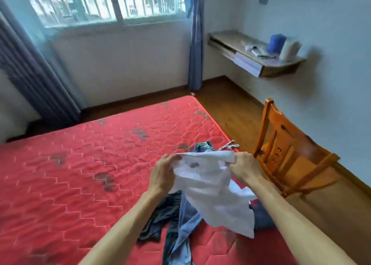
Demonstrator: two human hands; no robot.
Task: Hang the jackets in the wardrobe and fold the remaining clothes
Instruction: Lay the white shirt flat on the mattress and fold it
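Both hands are raised over the near right part of a red quilted mattress [80, 174], which lies bare with dark stains across its hexagon stitching. The left hand [163, 174] and the right hand [244, 166] each pinch the top edge of a thin white garment [212, 194], fingers curled over the cloth, so the edge is stretched between them. The rest of the white garment hangs down, crumpled, toward the near side, and a grey mark shows on it just below the top edge.

Under and around it a small heap of clothes lies on the mattress:
- A dark, almost black garment [160, 220] lies rumpled below the left forearm.
- A pale blue denim garment [187, 222] lies just to its right and trails toward the near edge of the view.
- A dark blue garment [262, 214] shows to the right, partly hidden behind the white cloth.
- A blue denim piece [202, 146] lies beyond the hands, with a white twisted cord [228, 144] beside it at the mattress's right edge.

An orange-brown wooden chair [291, 160] stands on the wooden floor [226, 108] just right of the mattress. On the far right wall hangs a wooden wall-mounted desk [281, 69] with a pale drawer front. It carries a blue cylinder [278, 42], a whitish roll [291, 48] and some small blurred items. A barred window [108, 1] fills the far wall. A blue curtain [195, 44] hangs at its right and a dark grey-purple curtain [30, 74] at its left.
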